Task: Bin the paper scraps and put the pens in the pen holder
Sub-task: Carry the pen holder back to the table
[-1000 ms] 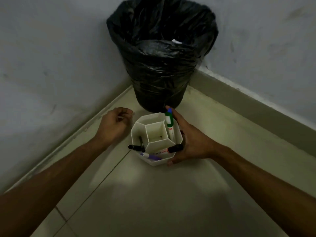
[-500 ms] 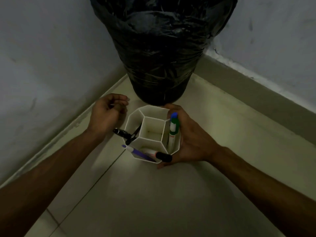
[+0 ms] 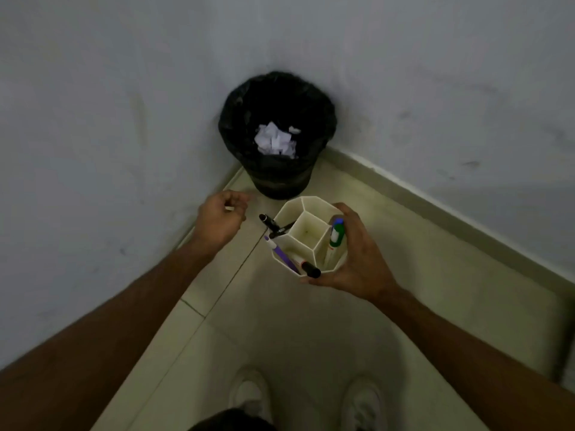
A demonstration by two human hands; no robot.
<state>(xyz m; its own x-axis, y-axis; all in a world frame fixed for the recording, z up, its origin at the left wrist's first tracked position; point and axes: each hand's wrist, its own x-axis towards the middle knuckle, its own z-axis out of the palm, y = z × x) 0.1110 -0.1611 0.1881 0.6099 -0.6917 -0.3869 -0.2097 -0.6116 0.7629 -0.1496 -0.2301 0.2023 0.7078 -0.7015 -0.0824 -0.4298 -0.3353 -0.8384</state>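
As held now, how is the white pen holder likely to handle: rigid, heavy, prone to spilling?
Probably rigid: the pen holder shows crisp walls in the right hand. Likely light, since one hand carries it. The black pen leans out past the rim, so tilting might spill it.

- The pen holder (image 3: 292, 209) looks like matt, smooth off-white plastic.
- The pens (image 3: 284, 256) have smooth plastic barrels and slightly glossy caps.
- The paper scraps (image 3: 275, 141) are crumpled white paper.
- The bin liner (image 3: 236, 119) is thin, crinkled black plastic film.
- The floor tiles (image 3: 311, 331) are smooth with a faint sheen.
- The wall (image 3: 109, 104) is matt, scuffed paint.
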